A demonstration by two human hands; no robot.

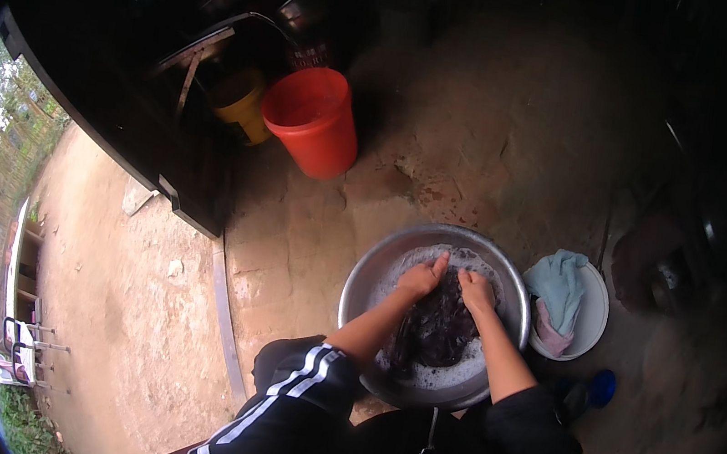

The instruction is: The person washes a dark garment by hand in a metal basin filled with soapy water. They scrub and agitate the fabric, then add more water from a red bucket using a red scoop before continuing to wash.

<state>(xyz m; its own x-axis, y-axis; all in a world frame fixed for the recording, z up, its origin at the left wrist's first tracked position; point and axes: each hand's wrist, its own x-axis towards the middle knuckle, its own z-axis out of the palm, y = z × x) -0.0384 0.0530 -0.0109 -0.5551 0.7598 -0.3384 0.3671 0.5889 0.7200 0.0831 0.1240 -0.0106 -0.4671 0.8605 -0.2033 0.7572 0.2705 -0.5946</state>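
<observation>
Before me on the floor stands a round metal basin [363,282] holding sudsy water. Dark wet cloth [440,327] lies in the suds across its middle. My left hand [422,277] is curled over the cloth's far part, thumb up, and grips it. Close to its right, with a small gap between them, my right hand [477,291] is closed on the same cloth. The lower edges of both hands are partly hidden by cloth and foam.
Right of the basin, a white bucket [592,319] has a light blue cloth [559,287] and a pink cloth [553,331] over its rim. A red bucket [321,132] and a yellow bucket [247,115] stand farther off. A blue object [602,388] lies at lower right; a doorway opens left.
</observation>
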